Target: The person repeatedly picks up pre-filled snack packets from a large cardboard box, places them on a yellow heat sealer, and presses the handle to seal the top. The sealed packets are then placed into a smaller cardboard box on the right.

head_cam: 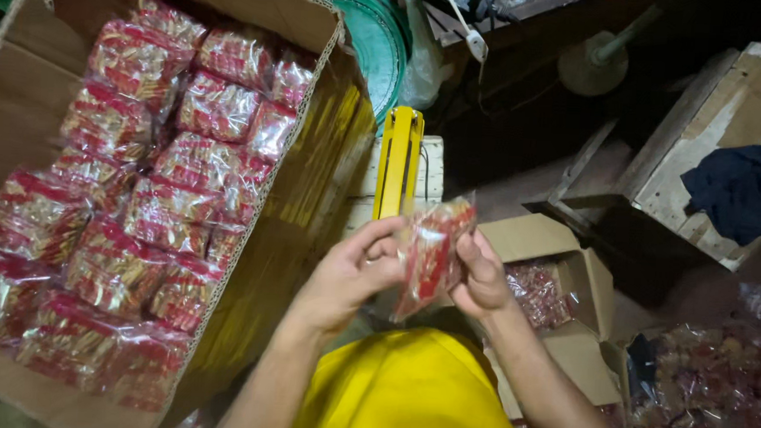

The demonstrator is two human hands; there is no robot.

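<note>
Holding a small clear plastic packet (430,256) of red-and-gold wrapped sweets up in the air, between both hands, a person in a yellow top looks down over a packing spot; the left hand (351,278) has its fingers (378,234) closed on the packet's left edge, and the right hand (484,280) pinches the right edge, thumb in front; the packet stands upright and slightly twisted, just in front of a yellow heat sealer (398,161) resting on a pale wooden crate; as a judgement, the slick film could slip from so light a pinch and drop toward the small open carton (559,280) below the right hand, or the open top could spill sweets if tilted; to the left, a large cardboard box (307,201) is filled with rows of similar packets; at the lower right lies a loose bag of sweets (710,379); a dark cloth (742,189) drapes a wooden crate at the far right.
</note>
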